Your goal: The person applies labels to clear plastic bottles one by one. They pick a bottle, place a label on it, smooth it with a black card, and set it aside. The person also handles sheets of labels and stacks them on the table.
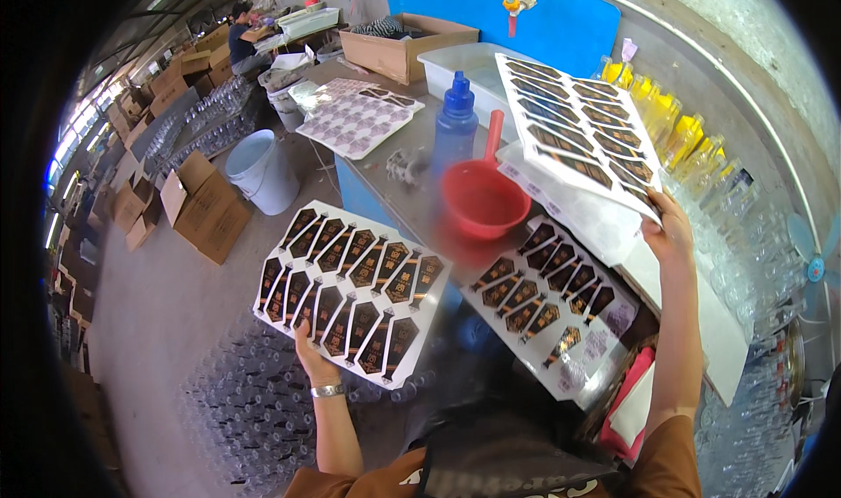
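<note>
My left hand [313, 356] grips the lower edge of a white sheet of black and gold labels [352, 293], held tilted over the floor at the left. Up at the right, my right hand [670, 227] pinches the corner of another label sheet [582, 123], raised above a pile of white sheets [574, 211]. A partly used label sheet [550, 310], with several bare spots, lies on the table in front of me. Behind it sits a red plastic dipper [484, 198], its handle pointing away. Next to the dipper stands a blue squeeze bottle [455, 123].
Clear glass bottles crowd the floor at lower left [250, 402] and the right side [753, 279]. Several yellow bottles [674, 126] stand at the wall. A white bucket [263, 172] and an open carton [208, 209] are at the left. Another person [241, 41] sits far back.
</note>
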`<state>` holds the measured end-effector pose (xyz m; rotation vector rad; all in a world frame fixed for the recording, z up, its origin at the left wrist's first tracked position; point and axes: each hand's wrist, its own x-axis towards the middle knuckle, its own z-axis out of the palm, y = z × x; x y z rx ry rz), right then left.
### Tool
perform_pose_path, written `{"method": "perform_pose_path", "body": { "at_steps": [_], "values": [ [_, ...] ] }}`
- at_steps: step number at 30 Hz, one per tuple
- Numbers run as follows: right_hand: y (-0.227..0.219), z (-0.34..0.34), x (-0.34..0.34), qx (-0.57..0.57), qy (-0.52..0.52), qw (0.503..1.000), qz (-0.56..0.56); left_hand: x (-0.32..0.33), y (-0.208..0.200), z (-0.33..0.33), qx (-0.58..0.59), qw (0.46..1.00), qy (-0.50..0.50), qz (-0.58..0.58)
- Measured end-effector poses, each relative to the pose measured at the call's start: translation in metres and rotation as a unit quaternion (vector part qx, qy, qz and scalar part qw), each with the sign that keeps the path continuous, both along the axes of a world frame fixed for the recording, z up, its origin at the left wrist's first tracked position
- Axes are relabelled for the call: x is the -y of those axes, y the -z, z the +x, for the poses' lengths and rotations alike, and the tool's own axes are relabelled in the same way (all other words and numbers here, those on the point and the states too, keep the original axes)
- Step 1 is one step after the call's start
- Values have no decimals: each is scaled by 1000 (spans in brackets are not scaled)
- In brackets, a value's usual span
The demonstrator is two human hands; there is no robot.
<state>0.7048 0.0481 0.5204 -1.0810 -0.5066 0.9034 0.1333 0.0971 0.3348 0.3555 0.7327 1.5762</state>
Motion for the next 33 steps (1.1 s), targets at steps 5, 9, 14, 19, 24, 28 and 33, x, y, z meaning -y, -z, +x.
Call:
{"method": "perform_pose_path", "body": {
  "at_steps": [5, 9, 14, 19, 24, 28, 33],
  "values": [
    [-2, 19, -127, -110, -25, 994, 3, -29, -11, 14, -24, 999, -25, -4],
    [3, 37, -215, -75, -25, 996, -30, -49, -5, 14, -28, 999, -30, -4],
    [25, 76, -297, -55, -45, 996, -56, -54, 2, 0, -72, 994, -75, -14],
    [22, 131, -371, 77, 14, 994, -74, -62, -2, 8, -86, 994, -67, -16],
    [44, 81, -380, 363, 154, 909, -137, -59, -10, 6, -107, 992, -61, -17],
    [36, 37, -335, 402, 21, 914, -51, -51, -26, 11, -104, 991, -86, 4],
    [-20, -77, -190, 496, -197, 846, 11, -52, -42, 23, -130, 987, -91, -23]
  ]
}}
